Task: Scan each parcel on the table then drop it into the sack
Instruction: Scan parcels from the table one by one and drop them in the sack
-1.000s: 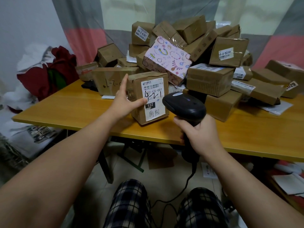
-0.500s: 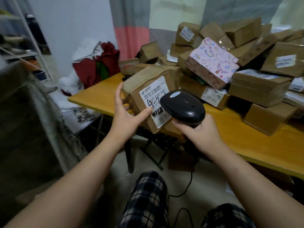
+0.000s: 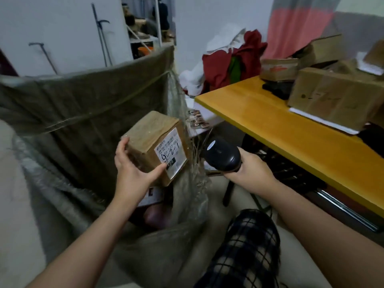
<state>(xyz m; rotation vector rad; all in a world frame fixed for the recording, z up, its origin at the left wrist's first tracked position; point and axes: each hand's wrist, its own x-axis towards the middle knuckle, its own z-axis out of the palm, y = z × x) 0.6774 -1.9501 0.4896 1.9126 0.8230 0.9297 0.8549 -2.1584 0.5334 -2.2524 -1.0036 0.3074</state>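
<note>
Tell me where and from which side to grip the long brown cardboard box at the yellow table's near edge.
Grip the long brown cardboard box across its short depth near its left end, coming from above with the free left hand. Its top is clear; a white envelope lies under it.

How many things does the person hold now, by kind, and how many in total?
Parcels: 1, the parcel in the left hand, above the open sack.
Scanners: 1, the scanner in the right hand.
Total: 2.
</note>
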